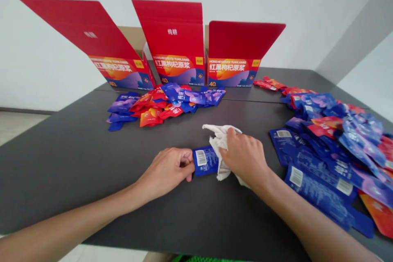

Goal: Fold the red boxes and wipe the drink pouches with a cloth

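Note:
A blue pouch [206, 161] with a white barcode lies flat on the dark table between my hands. My left hand [172, 168] is closed on its left end, fingers curled under and thumb at the edge. In my right hand [245, 153] is a crumpled white cloth [221, 136], pressed down over the pouch's right end, which it hides. Close to my right forearm lies a large heap of blue pouches [319, 168], with red pouches [328, 126] mixed in.
Three red boxes with raised lids stand at the back: left box [123, 71], middle box [178, 67] and right box [231, 71]. Before them lies a smaller pile of red pouches [152, 116] and blue pouches [123, 104]. The dark table [76, 163] has its near edge below my arms.

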Action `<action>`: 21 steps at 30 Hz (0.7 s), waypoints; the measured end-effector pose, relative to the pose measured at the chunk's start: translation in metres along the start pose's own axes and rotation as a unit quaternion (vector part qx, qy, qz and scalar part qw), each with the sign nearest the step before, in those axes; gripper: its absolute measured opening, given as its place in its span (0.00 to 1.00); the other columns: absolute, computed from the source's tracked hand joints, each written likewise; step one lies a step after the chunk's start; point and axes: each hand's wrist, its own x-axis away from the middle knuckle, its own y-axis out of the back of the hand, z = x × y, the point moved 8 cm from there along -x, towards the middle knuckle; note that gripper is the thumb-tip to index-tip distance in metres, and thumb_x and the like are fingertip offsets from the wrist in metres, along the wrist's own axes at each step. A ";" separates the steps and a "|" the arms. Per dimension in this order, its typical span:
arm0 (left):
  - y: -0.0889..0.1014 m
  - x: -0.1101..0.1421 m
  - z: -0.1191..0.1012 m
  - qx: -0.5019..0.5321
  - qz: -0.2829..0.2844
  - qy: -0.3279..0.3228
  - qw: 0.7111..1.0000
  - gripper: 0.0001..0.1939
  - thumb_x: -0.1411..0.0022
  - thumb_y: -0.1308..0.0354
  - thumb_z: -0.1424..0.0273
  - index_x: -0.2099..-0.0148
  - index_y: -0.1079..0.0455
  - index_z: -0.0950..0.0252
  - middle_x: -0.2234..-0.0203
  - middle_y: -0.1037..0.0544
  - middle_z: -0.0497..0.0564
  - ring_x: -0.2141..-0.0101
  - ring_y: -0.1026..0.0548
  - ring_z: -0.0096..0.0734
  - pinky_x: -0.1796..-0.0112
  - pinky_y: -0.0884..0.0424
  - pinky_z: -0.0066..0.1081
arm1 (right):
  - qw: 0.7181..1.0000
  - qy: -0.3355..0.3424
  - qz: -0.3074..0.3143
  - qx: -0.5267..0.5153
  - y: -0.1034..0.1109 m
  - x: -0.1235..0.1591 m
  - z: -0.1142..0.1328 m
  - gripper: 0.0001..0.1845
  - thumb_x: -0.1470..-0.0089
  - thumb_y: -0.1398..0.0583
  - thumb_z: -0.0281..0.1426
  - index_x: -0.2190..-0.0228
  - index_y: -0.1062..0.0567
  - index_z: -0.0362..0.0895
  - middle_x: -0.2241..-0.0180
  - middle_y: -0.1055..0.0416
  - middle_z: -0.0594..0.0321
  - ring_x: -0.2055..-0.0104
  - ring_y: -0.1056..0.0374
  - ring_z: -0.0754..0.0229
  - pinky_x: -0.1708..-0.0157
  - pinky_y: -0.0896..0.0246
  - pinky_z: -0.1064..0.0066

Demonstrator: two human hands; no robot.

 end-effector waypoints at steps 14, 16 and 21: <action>0.002 0.003 0.003 -0.015 0.004 0.017 1.000 0.10 0.46 0.52 0.73 0.77 0.34 0.64 0.81 0.26 0.40 0.79 0.30 0.23 0.75 0.44 0.23 | 0.995 0.100 -0.012 -0.015 0.001 0.008 0.019 0.13 0.54 0.42 0.32 0.65 0.36 0.43 0.70 0.29 0.56 0.67 0.31 0.55 0.65 0.40 0.66; 0.002 0.003 0.003 -0.018 0.006 0.018 1.000 0.10 0.46 0.52 0.73 0.76 0.34 0.64 0.81 0.26 0.40 0.79 0.30 0.23 0.75 0.44 0.23 | 0.997 0.080 -0.006 -0.011 0.000 0.008 0.015 0.13 0.53 0.42 0.34 0.65 0.36 0.43 0.71 0.28 0.56 0.68 0.31 0.55 0.66 0.40 0.66; 0.002 0.003 0.005 -0.027 0.002 0.023 0.999 0.09 0.46 0.51 0.72 0.76 0.34 0.64 0.82 0.26 0.41 0.79 0.31 0.23 0.75 0.44 0.23 | 0.997 0.068 -0.027 -0.004 0.002 0.008 0.014 0.10 0.52 0.44 0.31 0.66 0.36 0.42 0.70 0.29 0.55 0.67 0.31 0.54 0.64 0.40 0.65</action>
